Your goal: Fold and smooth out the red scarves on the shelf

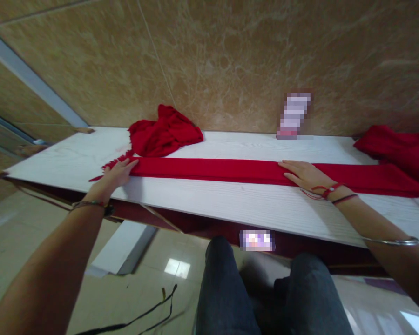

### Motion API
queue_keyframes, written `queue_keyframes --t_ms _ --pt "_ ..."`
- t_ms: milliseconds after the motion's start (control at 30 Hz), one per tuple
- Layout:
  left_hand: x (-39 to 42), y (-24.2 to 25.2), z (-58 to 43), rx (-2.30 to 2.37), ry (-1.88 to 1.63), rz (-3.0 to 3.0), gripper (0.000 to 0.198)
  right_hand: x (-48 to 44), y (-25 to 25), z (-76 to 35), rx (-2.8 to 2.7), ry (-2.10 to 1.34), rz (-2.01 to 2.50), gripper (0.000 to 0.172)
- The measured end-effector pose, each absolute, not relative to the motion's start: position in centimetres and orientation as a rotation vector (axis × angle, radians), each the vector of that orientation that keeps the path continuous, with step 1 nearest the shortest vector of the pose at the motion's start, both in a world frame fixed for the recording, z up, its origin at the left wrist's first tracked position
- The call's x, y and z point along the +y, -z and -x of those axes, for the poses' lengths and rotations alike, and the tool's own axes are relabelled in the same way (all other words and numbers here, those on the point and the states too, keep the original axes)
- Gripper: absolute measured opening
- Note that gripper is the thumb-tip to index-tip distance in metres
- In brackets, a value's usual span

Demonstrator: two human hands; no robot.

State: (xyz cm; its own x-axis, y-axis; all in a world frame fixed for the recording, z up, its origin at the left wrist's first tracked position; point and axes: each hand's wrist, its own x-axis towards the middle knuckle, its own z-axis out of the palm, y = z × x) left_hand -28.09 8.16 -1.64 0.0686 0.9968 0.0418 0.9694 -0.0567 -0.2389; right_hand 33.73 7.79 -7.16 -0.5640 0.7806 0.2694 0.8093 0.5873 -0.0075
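A long red scarf (209, 169), folded into a narrow flat strip, lies along the white table. My left hand (118, 174) rests on its left end, beside the fringe, with the fingers stretched out. Farther right, my right hand (305, 176) lies flat across the strip, its fingers extended and palm down. Behind the left end sits a crumpled red cloth (165, 132) with a fringed edge. Another heap of red cloth (401, 146) is at the far right, overlapping or touching the strip's right end; I cannot tell which.
The white tabletop (209, 197) runs along a tan marbled wall (230, 60). A blurred pink-and-white item (295, 116) leans at the wall. Below the table's front edge are a blurred small item (257, 240), a white box-like object (122, 246) and a dark strap (139, 318) on the floor.
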Motion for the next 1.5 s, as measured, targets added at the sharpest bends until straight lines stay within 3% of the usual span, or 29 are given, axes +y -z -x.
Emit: queue_keyframes --t_ms 300,567,800,1100,1500 --pt "8.0 2.3 14.9 -1.593 0.015 2.724 0.053 6.1 5.7 -31.0 -2.678 0.209 1.147 0.05" --pt "7.2 3.8 13.7 -1.678 -0.104 2.648 0.051 5.5 5.7 -30.0 -2.68 0.09 1.1 0.042" --pt "7.6 3.5 8.9 -1.381 0.227 2.755 0.052 5.8 5.3 -30.0 -2.621 0.038 1.052 0.041" --pt "7.9 2.7 7.1 -1.324 0.123 2.763 0.049 5.3 5.0 -29.7 -2.527 0.142 1.186 0.044" --pt "6.4 3.1 7.4 -1.442 -0.214 2.754 0.049 4.8 5.4 -30.5 -2.741 0.253 0.918 0.041"
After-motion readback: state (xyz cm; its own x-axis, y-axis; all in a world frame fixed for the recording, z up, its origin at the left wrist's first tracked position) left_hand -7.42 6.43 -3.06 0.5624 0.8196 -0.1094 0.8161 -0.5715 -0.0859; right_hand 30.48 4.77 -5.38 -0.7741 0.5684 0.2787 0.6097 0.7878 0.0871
